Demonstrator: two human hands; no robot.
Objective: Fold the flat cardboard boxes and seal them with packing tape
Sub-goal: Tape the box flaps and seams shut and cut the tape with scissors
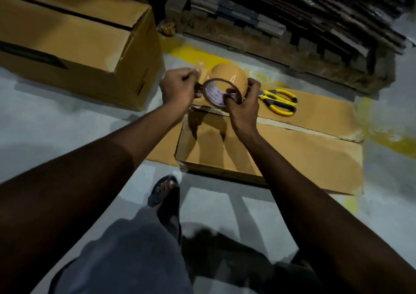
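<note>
Both busy — your right hand (244, 106) grips the tape roll (228, 76), your left hand (177, 87) pinches its end; tugged crooked, it may wrinkle.

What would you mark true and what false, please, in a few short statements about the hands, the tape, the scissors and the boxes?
1. The right hand holds the roll of packing tape. True.
2. The left hand pinches the free end of the tape. True.
3. The scissors are in the left hand. False: they lie on the near cardboard box, beside the right hand.
4. The scissors have red handles. False: the handles are yellow and black.
5. A large cardboard box stands on the floor to the left. True.
</note>
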